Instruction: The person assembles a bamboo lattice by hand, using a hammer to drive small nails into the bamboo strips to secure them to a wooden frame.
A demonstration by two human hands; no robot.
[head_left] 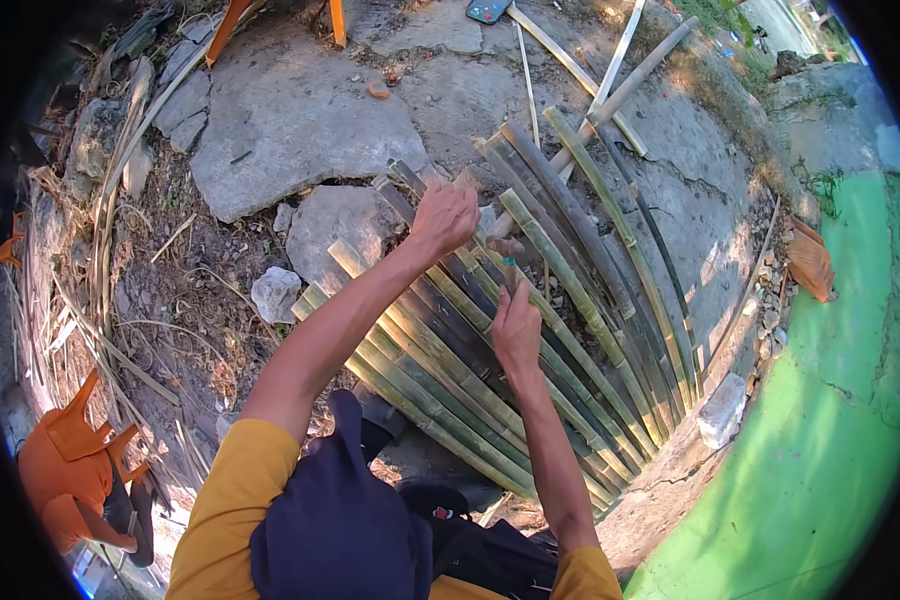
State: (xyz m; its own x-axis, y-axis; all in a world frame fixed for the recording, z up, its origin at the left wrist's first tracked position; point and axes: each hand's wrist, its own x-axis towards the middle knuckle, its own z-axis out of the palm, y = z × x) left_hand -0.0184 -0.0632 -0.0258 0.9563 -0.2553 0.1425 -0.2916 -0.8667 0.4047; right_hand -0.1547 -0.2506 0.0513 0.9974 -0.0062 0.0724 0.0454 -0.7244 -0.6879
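Split bamboo slats (610, 318), green and tan, fan out in front of me, their far ends spread and their near-right ends drawn together. My right hand (517, 325) is wrapped round the handle of a hammer (507, 246); its rusty head and a teal band show just beyond the fingers, over the slats. Farther left, my left hand (446, 216) is closed above the slats' far ends. Whatever its fingers may pinch is hidden from view.
Broken concrete slabs (305, 140) lie beyond the slats, with a bamboo pole (650, 70) at the upper right. A whitish stone (275, 294) sits left of the slats. An orange plastic chair (78, 465) is at lower left; green-painted ground (820, 400) borders the right.
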